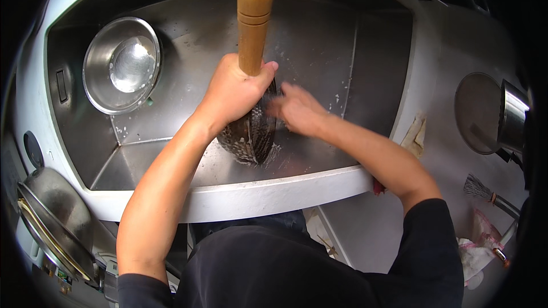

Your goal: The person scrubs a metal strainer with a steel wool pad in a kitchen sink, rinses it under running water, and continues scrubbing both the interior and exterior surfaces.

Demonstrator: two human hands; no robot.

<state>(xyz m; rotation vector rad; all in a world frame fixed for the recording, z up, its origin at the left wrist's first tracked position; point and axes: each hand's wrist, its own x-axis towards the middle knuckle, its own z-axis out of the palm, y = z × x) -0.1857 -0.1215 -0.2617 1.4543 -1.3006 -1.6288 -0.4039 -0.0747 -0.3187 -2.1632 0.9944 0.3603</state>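
A dark metal pan with a wooden handle (254,25) and a metal hanging ring stands on its edge in a stainless steel sink (317,47). The handle points away from me, and whitish suds cling to the pan's dark body (257,137). My left hand (239,87) is closed around the base of the handle. At the pan's right face is my right hand (297,109), blurred, with its fingers bent. Whether it holds anything cannot be made out.
A round steel bowl (122,66) leans at the sink's left side. The white sink rim (265,196) runs in front of me. Several metal bowls (60,209) are stacked at lower left. On the right are a cloth (415,137), a pan (477,113) and a brush (481,188).
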